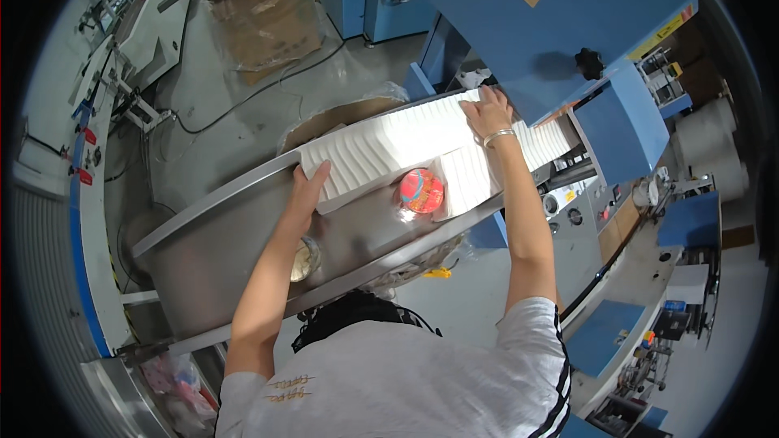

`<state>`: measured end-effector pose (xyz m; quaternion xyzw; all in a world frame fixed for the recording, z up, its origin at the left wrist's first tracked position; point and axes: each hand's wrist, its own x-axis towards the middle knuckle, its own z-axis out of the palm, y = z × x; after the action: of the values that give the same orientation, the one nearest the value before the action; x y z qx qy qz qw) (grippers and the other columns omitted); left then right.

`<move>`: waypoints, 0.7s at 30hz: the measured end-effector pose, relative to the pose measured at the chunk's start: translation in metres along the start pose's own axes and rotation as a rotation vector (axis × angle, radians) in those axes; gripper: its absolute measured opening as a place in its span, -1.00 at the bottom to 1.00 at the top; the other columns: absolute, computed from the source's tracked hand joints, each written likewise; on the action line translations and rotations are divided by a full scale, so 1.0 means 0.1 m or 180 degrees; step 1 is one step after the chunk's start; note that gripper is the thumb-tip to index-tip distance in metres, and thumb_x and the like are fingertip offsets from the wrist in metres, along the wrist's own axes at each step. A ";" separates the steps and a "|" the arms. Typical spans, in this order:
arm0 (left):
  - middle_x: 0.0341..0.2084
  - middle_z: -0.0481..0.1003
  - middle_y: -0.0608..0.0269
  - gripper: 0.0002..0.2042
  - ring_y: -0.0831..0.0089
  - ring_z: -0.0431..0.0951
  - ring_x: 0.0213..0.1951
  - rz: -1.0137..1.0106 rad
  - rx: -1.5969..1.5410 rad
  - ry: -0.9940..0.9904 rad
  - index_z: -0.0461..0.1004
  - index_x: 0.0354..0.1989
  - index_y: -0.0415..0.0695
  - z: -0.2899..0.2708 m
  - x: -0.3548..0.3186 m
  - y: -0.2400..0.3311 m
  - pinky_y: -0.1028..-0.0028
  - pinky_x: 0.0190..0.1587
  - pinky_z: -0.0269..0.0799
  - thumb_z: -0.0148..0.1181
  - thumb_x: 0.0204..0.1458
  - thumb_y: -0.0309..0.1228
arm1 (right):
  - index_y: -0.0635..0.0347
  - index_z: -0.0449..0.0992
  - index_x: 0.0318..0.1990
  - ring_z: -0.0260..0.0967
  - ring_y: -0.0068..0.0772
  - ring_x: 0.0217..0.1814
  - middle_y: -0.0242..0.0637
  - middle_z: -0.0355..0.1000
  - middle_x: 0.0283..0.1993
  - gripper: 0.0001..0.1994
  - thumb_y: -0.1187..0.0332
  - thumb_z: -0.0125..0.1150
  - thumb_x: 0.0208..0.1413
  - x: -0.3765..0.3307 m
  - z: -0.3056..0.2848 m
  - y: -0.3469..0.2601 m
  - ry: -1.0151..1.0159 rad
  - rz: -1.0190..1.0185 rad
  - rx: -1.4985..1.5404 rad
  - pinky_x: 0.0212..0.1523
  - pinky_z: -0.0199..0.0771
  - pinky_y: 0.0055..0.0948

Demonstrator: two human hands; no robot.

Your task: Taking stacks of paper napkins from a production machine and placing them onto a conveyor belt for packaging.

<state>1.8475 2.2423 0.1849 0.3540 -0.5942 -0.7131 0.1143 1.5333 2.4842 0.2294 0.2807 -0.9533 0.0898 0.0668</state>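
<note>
A long row of stacked white paper-like pieces (381, 144) lies along the far side of a metal trough (235, 276). My left hand (307, 195) grips the row's left end, thumb on top and the other fingers partly hidden. At the row's right end my right hand (490, 116) presses its bent fingers over the top and far edge. Nearer to me, a shorter white stack (466, 182) sits against the row. Beside its left end stands a round red-pink container (420, 191) with a blue patch on top. Another round, clear-sided container (303, 259) is partly behind my left forearm.
A blue machine (560, 32) rises at the far right, with more white pieces (545, 142) leading under it. Beyond the trough stands a plastic-lined cardboard box (268, 20). A black cable (235, 118) crosses the floor. Raised metal rails (219, 203) edge the trough.
</note>
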 end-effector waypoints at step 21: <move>-0.01 0.39 0.13 -0.38 0.34 0.42 0.00 0.0013 -0.0974 0.0125 0.21 0.14 -0.28 -0.69 -0.24 0.07 0.35 0.04 0.34 0.34 -0.06 -0.32 | 0.13 0.68 -0.30 -0.18 -0.12 0.44 -0.29 0.17 0.33 -0.43 -0.20 -0.02 0.08 -0.40 0.21 -1.47 0.0292 -0.0191 -0.0381 0.31 -0.10 -0.13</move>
<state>1.9074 2.2014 0.1976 0.3450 -0.4770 -0.7880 0.1800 1.6459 2.3794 0.2219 0.3002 -0.9440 0.0435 0.1297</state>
